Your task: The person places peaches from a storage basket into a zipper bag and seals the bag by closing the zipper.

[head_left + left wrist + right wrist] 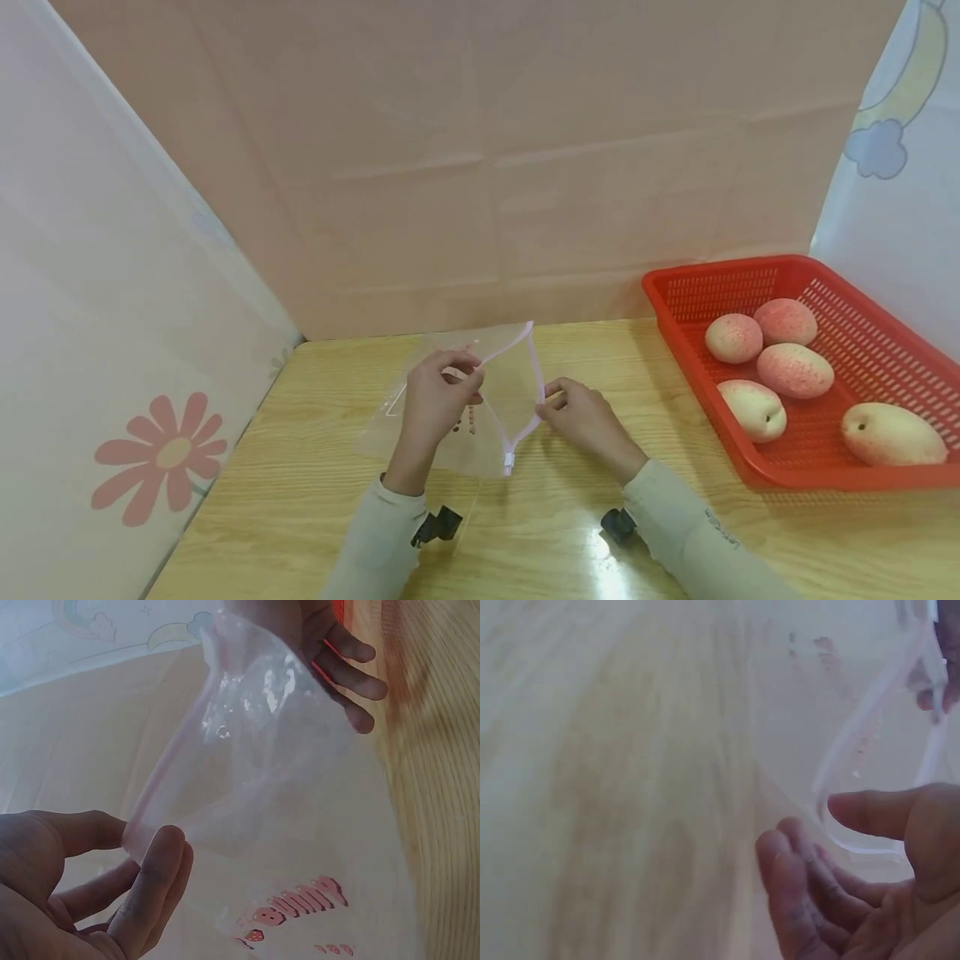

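Note:
A clear zip bag (pixel 461 442) with a pink zip edge and reddish printing lies on its side over the table, its mouth spread open toward the right. My left hand (pixel 442 396) pinches one side of that mouth between thumb and fingers; the left wrist view shows the pink edge (pixel 161 780) running up from the pinch. At the opposite side is my right hand (pixel 588 417). In the right wrist view its thumb (pixel 870 812) meets the bag's rim, while the fingers stand apart from the thumb. A small slider (pixel 508 460) sits at the near end of the zip.
To the right stands a red plastic basket (pixel 701 400) holding several peaches, among them a pinkish one (pixel 795 370) and a pale one (pixel 892 435). A wood-grain table (pixel 300 500) lies under everything. Cloth screens (pixel 450 167) enclose the back and both sides.

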`<control>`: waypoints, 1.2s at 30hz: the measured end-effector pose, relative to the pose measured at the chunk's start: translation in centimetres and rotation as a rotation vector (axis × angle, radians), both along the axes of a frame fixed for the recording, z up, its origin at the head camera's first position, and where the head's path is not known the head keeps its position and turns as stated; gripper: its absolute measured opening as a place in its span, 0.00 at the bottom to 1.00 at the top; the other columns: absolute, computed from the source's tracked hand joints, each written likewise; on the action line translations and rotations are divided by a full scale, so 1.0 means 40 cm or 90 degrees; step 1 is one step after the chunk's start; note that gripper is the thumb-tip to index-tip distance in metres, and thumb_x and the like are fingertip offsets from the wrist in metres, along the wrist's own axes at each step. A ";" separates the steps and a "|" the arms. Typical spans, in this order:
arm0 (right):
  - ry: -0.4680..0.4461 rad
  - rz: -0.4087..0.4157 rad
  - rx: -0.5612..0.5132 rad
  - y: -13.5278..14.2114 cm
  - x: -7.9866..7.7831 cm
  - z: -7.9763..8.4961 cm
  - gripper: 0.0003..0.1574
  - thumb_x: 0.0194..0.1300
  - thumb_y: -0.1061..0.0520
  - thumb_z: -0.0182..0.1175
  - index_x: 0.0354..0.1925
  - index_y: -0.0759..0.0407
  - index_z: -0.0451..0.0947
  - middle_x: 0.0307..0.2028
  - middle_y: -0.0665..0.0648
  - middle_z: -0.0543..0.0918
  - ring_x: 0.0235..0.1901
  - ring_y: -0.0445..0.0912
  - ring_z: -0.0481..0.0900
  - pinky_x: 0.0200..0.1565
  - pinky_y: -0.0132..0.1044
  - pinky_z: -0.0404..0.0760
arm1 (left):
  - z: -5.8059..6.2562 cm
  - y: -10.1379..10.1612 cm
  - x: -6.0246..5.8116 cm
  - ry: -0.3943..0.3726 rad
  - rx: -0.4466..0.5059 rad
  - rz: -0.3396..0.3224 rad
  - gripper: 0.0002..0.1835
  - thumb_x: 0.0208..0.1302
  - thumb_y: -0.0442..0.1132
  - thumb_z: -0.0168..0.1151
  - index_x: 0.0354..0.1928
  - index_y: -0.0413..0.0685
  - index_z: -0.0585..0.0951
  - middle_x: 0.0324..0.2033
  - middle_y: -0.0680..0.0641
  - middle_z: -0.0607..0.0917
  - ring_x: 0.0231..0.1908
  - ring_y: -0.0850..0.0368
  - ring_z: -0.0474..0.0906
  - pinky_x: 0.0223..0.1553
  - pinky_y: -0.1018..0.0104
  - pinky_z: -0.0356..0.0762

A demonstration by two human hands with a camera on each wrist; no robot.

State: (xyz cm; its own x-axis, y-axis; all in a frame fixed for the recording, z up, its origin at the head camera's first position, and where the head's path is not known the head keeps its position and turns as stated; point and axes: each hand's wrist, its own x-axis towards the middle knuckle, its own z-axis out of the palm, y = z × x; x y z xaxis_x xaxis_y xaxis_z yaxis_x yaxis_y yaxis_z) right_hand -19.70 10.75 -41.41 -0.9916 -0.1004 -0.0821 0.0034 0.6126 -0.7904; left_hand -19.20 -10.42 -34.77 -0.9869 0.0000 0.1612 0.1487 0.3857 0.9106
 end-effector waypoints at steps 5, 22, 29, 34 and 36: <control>0.022 0.025 0.052 0.024 0.021 0.036 0.24 0.70 0.48 0.59 0.59 0.58 0.75 0.48 0.57 0.87 0.47 0.52 0.85 0.45 0.48 0.83 | -0.004 0.002 -0.002 -0.004 -0.015 0.006 0.07 0.61 0.35 0.68 0.41 0.44 0.87 0.38 0.45 0.84 0.21 0.58 0.86 0.09 0.72 0.67; 0.182 0.063 0.174 0.212 0.136 0.195 0.32 0.71 0.39 0.58 0.63 0.56 0.71 0.58 0.58 0.80 0.53 0.55 0.81 0.48 0.54 0.82 | 0.003 0.009 0.010 -0.006 -0.021 0.003 0.04 0.62 0.35 0.68 0.39 0.47 0.87 0.37 0.45 0.86 0.20 0.58 0.84 0.10 0.71 0.65; 0.184 0.020 0.233 0.326 0.146 0.210 0.38 0.69 0.36 0.58 0.66 0.59 0.69 0.59 0.65 0.79 0.54 0.63 0.79 0.47 0.62 0.80 | -0.003 0.012 0.005 0.010 -0.027 -0.002 0.03 0.60 0.33 0.68 0.36 0.43 0.86 0.37 0.44 0.85 0.19 0.62 0.83 0.16 0.71 0.76; 0.185 0.012 0.237 0.379 0.149 0.191 0.37 0.70 0.37 0.58 0.64 0.61 0.70 0.59 0.68 0.78 0.50 0.67 0.80 0.45 0.65 0.79 | -0.005 0.011 0.006 0.011 -0.027 0.000 0.02 0.60 0.32 0.68 0.35 0.43 0.86 0.35 0.44 0.86 0.19 0.62 0.82 0.22 0.69 0.82; 0.190 0.013 0.239 0.400 0.149 0.184 0.35 0.71 0.40 0.58 0.64 0.62 0.70 0.59 0.69 0.79 0.49 0.68 0.82 0.44 0.66 0.79 | -0.005 0.011 0.006 0.010 -0.030 0.003 0.02 0.60 0.32 0.68 0.35 0.43 0.86 0.35 0.44 0.86 0.19 0.63 0.82 0.22 0.69 0.82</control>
State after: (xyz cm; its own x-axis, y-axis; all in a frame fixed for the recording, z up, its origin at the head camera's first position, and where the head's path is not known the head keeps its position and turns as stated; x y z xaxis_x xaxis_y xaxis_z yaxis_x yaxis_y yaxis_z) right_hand -13.74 26.74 -34.06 -0.9754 -0.1378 0.1718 -0.2049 0.8537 -0.4788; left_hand -18.97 -9.98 -34.96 -0.9842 0.0038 0.1772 0.1618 0.4286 0.8889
